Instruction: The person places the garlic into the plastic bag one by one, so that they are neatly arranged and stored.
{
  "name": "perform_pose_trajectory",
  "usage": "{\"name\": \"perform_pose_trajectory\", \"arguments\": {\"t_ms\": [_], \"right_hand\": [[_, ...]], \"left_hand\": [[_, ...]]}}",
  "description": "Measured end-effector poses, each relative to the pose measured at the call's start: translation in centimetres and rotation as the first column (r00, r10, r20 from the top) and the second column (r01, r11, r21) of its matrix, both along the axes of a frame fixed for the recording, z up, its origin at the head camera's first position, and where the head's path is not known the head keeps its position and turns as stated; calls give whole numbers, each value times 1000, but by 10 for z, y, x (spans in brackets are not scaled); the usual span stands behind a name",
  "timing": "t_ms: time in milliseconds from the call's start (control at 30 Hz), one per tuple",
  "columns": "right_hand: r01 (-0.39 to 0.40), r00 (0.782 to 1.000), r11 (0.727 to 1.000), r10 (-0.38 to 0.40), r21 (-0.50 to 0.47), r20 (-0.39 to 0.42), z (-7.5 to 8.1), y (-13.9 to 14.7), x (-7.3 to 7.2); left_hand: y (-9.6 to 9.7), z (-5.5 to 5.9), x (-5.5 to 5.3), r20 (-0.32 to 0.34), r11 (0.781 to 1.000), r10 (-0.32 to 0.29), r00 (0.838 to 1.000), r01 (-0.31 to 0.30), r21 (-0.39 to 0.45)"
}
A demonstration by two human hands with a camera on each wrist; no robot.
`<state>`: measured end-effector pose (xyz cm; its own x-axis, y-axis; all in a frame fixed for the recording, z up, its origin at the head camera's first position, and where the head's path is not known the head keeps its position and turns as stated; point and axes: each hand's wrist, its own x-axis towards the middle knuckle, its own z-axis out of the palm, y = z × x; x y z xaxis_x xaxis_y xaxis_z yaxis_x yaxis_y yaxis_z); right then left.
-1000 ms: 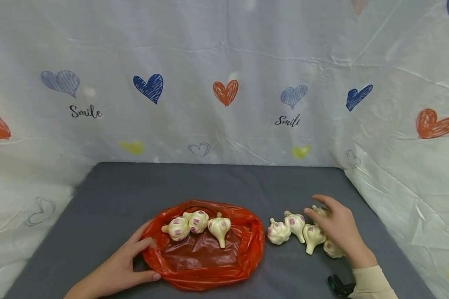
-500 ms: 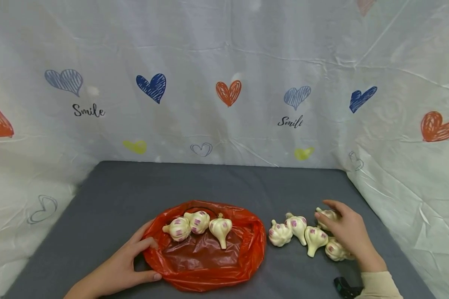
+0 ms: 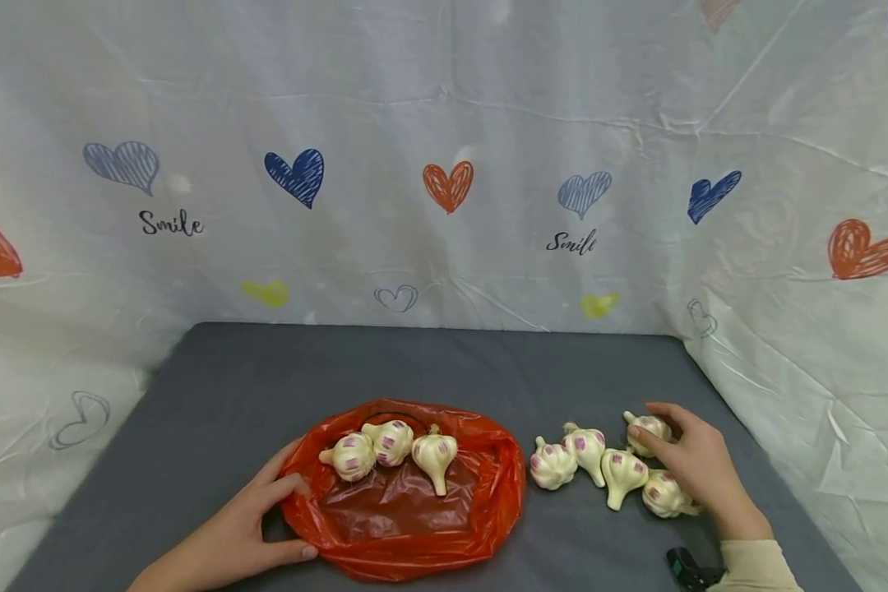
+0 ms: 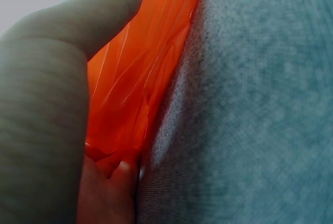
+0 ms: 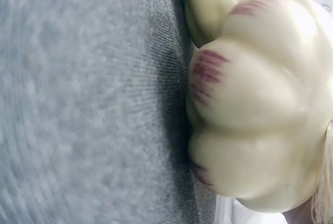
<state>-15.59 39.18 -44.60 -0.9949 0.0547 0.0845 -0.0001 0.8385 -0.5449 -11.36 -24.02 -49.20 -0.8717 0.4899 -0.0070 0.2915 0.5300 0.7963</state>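
Note:
A red plastic bag [image 3: 481, 526] lies wide open on the grey table, its rim rolled outward. Inside it are three garlic bulbs, among them a white-and-purple garlic bulb [image 3: 434, 456]. My left hand [image 3: 244, 522] holds the bag's left side, thumb at the front and fingers along the rim; the left wrist view shows the thumb [image 4: 78, 21] against the red plastic. On the right, my right hand [image 3: 699, 460] is spread about the rearmost loose garlic bulb [image 3: 646, 434], thumb in front and index finger behind. A garlic bulb [image 5: 250, 104] fills the right wrist view.
Several more loose bulbs lie between the bag and my right hand, including a garlic bulb [image 3: 552, 464] nearest the bag. A black device [image 3: 688, 569] sits by the right sleeve [image 3: 755, 567]. A curtain [image 3: 444, 99] printed with hearts encloses the table.
My right hand has moved right and slightly nearer, from above the loose bulbs to about the rearmost one. The left hand, bag and bulbs have kept their places.

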Motion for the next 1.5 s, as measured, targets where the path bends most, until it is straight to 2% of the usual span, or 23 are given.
{"name": "perform_pose_trajectory", "arguments": {"t_ms": [233, 600, 967, 1100, 1300, 1500], "right_hand": [[26, 1000, 1000, -26, 1, -6, -1, 4, -1], [24, 1000, 999, -23, 21, -19, 0, 5, 0], [19, 999, 999, -18, 34, -48, 3, 2, -1], [18, 998, 999, -16, 33, -56, 5, 2, -2], [19, 995, 1000, -17, 24, -93, 10, -3, -1], [19, 991, 1000, -16, 20, -133, 16, -8, 2]], "left_hand": [[0, 0, 0, 2, 1000, 7, 1000, -7, -13], [0, 0, 0, -3, 1000, -10, 1000, 10, 26], [0, 0, 0, 3, 1000, 3, 1000, -3, -10], [1, -1, 0, -23, 1000, 2, 1000, -2, -7], [0, -3, -1, -115, 1000, 6, 993, -8, -13], [2, -3, 0, -102, 1000, 6, 995, -8, -16]]}}
